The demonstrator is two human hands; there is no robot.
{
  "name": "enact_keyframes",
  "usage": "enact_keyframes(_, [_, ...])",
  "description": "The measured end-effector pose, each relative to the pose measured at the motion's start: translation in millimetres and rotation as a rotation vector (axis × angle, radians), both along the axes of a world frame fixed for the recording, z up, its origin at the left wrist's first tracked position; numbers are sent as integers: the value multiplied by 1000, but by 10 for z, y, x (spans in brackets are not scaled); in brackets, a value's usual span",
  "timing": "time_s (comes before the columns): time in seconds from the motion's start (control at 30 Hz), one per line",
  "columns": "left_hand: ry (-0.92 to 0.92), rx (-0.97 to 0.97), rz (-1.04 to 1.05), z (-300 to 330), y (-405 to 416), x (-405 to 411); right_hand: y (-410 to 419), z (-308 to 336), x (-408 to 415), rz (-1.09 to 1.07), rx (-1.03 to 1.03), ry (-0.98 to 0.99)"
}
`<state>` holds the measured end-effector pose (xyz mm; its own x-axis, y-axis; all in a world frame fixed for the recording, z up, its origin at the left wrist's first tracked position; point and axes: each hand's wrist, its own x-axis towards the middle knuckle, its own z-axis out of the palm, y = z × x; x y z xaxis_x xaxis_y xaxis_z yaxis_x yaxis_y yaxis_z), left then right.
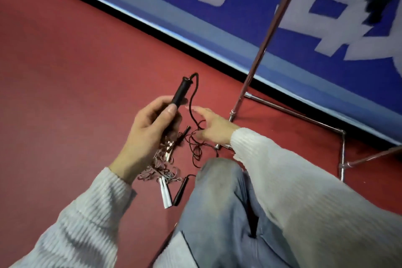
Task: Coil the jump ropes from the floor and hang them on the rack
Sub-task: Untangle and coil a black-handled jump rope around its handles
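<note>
My left hand [148,130] grips a black jump-rope handle [181,91] that points up and away. Its dark cord [191,104] loops from the handle's top down toward the floor. My right hand [212,127] is open beside that cord, fingers stretched toward it, and whether they touch it is unclear. Below my hands a tangled pile of ropes [162,167] lies on the red floor, with a pair of white handles [164,193] and another black handle [179,191] at its near side. The metal rack's pole [267,39] rises at the right.
The rack's base tubes [304,117] run along the floor to the right of the pile. A blue banner with white letters [239,13] stands behind. My knee in blue jeans [217,180] is next to the ropes. Open red floor [65,72] stretches to the left.
</note>
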<state>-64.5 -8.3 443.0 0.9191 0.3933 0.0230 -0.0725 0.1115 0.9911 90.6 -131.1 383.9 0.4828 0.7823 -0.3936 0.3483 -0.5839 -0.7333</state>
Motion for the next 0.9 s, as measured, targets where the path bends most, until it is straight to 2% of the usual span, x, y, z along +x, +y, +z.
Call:
enact_keyframes(0.07, [-109,-60,-24,302,3,-77,-23,86,-157,-17,88,-29])
enact_keyframes(0.13, [-206,-100,-11,551,30,-154,-79,210,-299,-151,224,-74])
enact_keyframes(0.27, [-310,-84,87,912,50,-240,-188,602,-481,-389,500,22])
enact_keyframes(0.33, [-293,-34,175,1002,44,-236,-177,848,-575,-449,662,179])
enact_keyframes(0.43, [-145,35,229,911,-26,-228,-130,1272,-669,-525,830,392])
enact_keyframes(0.53, [-4,282,189,692,-179,-270,-102,1739,-754,-477,957,519])
enact_keyframes(0.6, [9,364,119,559,-277,-266,-58,1987,-828,-425,967,492])
enact_keyframes(0.73, [178,223,-32,399,-343,-211,-25,2224,-884,-378,978,441])
enact_keyframes(0.83, [135,57,128,424,-223,-160,-131,2046,-782,-412,998,398])
enact_keyframes(0.9, [12,-23,255,603,-78,-119,-194,1766,-729,-502,831,278])
